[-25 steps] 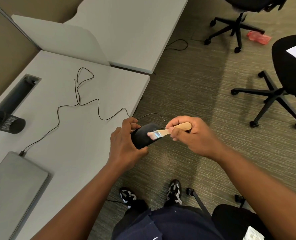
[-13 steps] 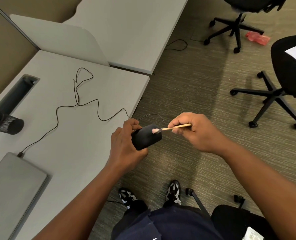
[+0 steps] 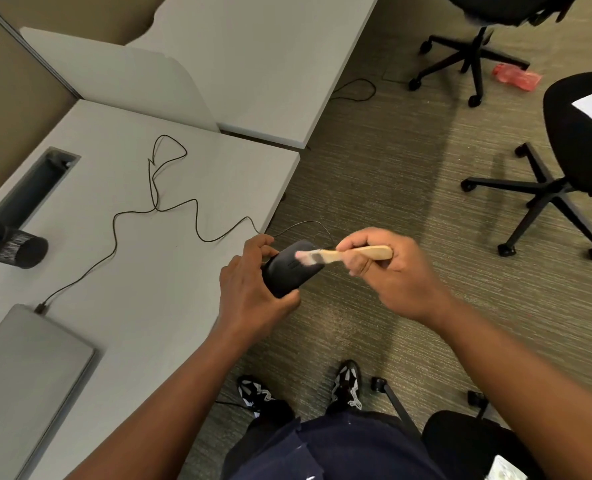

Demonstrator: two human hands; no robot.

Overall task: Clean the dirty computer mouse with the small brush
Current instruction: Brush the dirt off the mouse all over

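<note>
Table (image 3: 142, 271): a pale grey table filled the left half of the view, its near right corner just left of the person's hands.
Floor (image 3: 408, 188): striped olive carpet covered the right half, under the hands.
Chairs: one black office chair (image 3: 571, 161) stood at the right edge; a second one (image 3: 474, 53) stood at the top, well apart from the hands.
Laptop (image 3: 24, 372): a closed silver laptop lay at the table's lower left, with a thin black cable (image 3: 156, 206) plugged into its far corner and winding across the table towards the mouse.
Pen cup (image 3: 17, 245): a black mesh cup lay on its side at the table's left edge.
Left hand (image 3: 253, 296): held off the table's corner, above the carpet, fingers and thumb curled round the mouse from its left and lower side.
Right hand (image 3: 388, 271): just right of the mouse, fingers closed round the brush handle.
Mouse (image 3: 292, 268): a black mouse was held in the air by the left hand, its long axis running from lower left to upper right, its cable end pointing up and right, its top surface facing the camera.
Brush (image 3: 343, 254): a small brush with a light wooden handle lay almost level, handle to the right, pale bristles pointing left and resting on the mouse's upper surface; the bristles looked blurred.
</note>
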